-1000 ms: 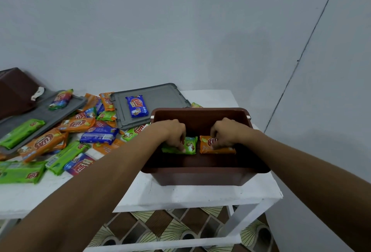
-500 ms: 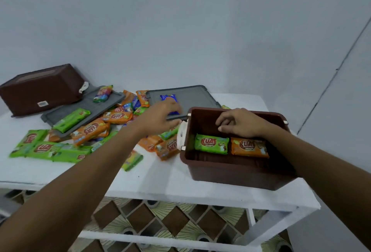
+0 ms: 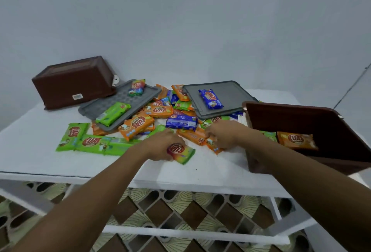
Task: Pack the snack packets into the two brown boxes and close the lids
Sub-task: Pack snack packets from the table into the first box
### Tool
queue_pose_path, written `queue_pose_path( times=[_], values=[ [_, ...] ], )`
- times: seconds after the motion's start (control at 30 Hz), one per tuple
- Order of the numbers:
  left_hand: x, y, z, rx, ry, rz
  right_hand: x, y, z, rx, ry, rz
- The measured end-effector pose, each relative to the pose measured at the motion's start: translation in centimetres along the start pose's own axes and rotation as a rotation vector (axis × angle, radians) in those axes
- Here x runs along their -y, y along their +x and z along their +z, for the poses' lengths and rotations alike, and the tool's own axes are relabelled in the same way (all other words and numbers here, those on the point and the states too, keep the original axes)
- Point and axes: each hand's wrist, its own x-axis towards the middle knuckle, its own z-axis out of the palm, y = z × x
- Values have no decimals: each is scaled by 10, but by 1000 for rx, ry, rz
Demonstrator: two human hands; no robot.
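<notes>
left hand (image 3: 160, 145) low over the desk (image 3: 30, 151), fingers curled round a red-yellow-green packet (image 3: 181, 152) at the near edge of the pile; packet at desk level, can't tell if it's lifted clear; right hand (image 3: 224, 133) down on the loose orange packets (image 3: 197, 137) just left of the open brown box (image 3: 301, 113); motion blur, cannot tell whether it grips or only touches them; open brown box at the right end of the desk, lid off; inside, boxed orange packet (image 3: 297, 140) and boxed green packet (image 3: 270, 135) flat on the bottom, side by side; second brown box (image 3: 74, 83) upside down at back left; left grey lid (image 3: 96, 107) just beside it, carrying a green packet (image 3: 112, 113) and a multicolour packet (image 3: 137, 87); right grey lid (image 3: 230, 91) near the open box, carrying a blue packet (image 3: 210, 99); mixed pile of orange, green and blue packets between and in front of the lids; long green packets (image 3: 90, 141) in a row on the desk, left of the left hand
</notes>
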Motion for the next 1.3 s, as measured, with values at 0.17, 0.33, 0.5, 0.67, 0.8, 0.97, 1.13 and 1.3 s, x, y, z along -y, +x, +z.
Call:
queue_pose_path(
  times=[0.17,0.33,0.5,0.67,0.8,0.97,1.13,1.3],
  values=[
    [7,1,1,-66,-11,43,10,8,14,62,-291,142],
    [18,-6,-8,-128,-229,-5,11,17,18,74,-365,181],
    [27,-8,-19,-132,-259,-70,10,17,17,131,-301,148],
    [30,-7,-29,-73,-247,-96,19,23,5,258,-36,194],
    [33,-9,-38,-58,-318,-138,26,16,-27,150,298,196],
    [23,-6,-58,-74,-338,-148,4,-10,-62,-72,1018,248],
    [-7,16,-81,-73,-469,-154,-39,-46,-70,-259,1226,243],
    [-64,54,-112,-102,-464,-58,-108,-104,-71,-361,1339,266]
  ],
)
